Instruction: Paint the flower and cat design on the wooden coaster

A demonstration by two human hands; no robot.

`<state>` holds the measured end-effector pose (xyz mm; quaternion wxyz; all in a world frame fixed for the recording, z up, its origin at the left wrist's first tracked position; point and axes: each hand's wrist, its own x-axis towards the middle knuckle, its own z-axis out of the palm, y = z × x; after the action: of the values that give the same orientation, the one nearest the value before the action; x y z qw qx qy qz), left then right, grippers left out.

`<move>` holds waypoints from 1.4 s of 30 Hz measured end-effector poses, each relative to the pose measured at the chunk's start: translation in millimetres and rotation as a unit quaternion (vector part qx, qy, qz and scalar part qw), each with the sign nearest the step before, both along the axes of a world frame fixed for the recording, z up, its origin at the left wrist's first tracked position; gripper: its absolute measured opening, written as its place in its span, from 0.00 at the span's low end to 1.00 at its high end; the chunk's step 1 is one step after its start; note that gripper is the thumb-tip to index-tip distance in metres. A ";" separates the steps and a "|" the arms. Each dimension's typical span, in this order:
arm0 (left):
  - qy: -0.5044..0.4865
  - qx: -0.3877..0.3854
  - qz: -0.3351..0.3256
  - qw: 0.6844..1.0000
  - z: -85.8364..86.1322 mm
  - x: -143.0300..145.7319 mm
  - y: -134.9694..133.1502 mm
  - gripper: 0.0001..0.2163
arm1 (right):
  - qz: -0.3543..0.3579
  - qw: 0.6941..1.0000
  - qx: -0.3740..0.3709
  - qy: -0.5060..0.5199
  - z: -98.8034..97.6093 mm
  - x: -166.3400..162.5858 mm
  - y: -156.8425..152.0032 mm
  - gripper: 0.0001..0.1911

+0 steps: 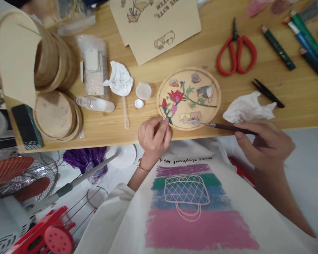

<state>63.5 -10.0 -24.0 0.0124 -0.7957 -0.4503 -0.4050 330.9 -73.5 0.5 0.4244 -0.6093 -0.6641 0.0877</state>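
A round wooden plate (214, 92) painted with red flowers, green stems and small animals lies near the table's front edge. My left hand (154, 137) is curled, its fingertips pressing the plate's lower left rim. My right hand (262, 141) is closed on a thin dark paintbrush (228, 127). The brush tip rests on the plate's lower part, beside the small painted animals.
Red scissors (236, 53), black tweezers (267, 93), crumpled tissues (247, 107), colored pens (307, 38), a small white cup (143, 90) and cap (139, 103), a clear bottle (96, 104), stacked wooden discs (55, 114), a printed wooden board (156, 26). A fan (21, 176) stands below left.
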 end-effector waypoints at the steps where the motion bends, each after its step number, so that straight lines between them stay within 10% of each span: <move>1: -0.002 -0.001 0.000 1.000 0.0 -0.1 -0.2 0.14 | 0.000 1.000 0.000 0.000 -0.3 0.3 -0.2 0.11; 42: 0.029 0.006 0.022 0.999 0.7 0.3 -0.5 0.10 | 0.018 1.000 0.000 -0.007 6.1 -3.3 -0.9 0.13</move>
<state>63.8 -10.4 -23.4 0.0394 -0.7968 -0.4648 -0.3842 327.6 -74.5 6.6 0.4180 -0.5979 -0.6779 0.0911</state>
